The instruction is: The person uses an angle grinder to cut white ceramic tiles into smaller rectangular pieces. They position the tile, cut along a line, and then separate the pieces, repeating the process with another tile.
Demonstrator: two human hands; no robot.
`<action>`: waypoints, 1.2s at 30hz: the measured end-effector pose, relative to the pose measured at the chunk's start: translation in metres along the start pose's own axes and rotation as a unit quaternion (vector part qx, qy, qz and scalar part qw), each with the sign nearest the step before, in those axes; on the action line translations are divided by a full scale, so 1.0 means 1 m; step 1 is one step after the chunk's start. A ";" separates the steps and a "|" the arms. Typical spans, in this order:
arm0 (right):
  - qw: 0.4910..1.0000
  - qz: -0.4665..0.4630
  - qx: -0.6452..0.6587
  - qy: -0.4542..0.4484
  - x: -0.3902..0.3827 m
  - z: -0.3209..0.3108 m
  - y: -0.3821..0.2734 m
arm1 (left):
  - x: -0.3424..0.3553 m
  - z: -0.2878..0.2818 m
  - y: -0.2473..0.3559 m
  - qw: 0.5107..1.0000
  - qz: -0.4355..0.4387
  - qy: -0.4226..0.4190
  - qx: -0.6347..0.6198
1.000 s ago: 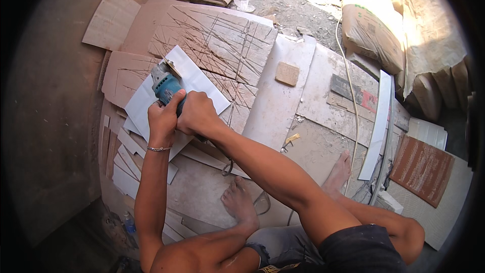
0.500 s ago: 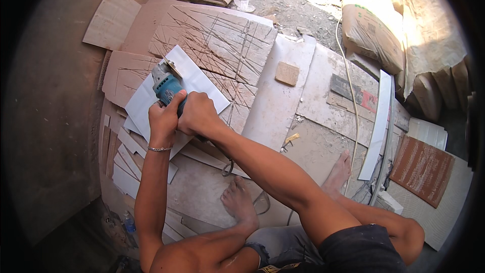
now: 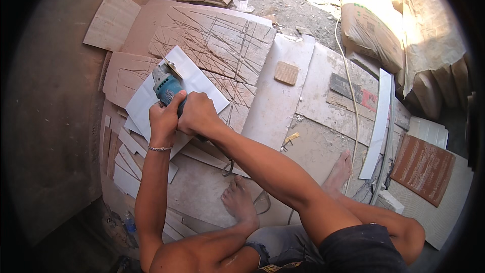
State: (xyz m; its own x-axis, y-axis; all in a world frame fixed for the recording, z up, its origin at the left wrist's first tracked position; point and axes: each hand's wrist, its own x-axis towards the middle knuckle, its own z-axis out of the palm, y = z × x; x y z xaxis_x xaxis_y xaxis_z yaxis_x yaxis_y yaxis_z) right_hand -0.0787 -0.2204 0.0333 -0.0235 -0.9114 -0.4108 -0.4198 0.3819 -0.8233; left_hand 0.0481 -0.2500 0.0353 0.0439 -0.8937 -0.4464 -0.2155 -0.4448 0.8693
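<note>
As before, hands (image 3: 182, 117) gripping grinder (image 3: 165, 87), tile (image 3: 202, 83) unmoved

Little changes: both hands, the left hand (image 3: 162, 120) and the right hand (image 3: 198, 115), ease the blue grinder (image 3: 166, 87) a touch farther along the white tile (image 3: 202, 90), away from the person's body.

Dusty floor (image 3: 313, 146) carries scored boards (image 3: 217, 35), white tile (image 3: 177, 96), sacks (image 3: 374, 25).
</note>
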 end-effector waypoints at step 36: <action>1.000 -0.008 -0.012 -0.002 -0.007 0.000 0.005 | -0.012 0.004 0.004 1.000 -0.009 -0.005 -0.004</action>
State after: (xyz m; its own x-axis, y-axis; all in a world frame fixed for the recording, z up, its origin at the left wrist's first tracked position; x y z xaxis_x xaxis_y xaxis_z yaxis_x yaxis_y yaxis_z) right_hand -0.0809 -0.2124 0.0326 -0.0138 -0.9170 -0.3986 -0.4425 0.3630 -0.8200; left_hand 0.0432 -0.2404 0.0435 0.0385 -0.8849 -0.4642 -0.2065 -0.4615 0.8628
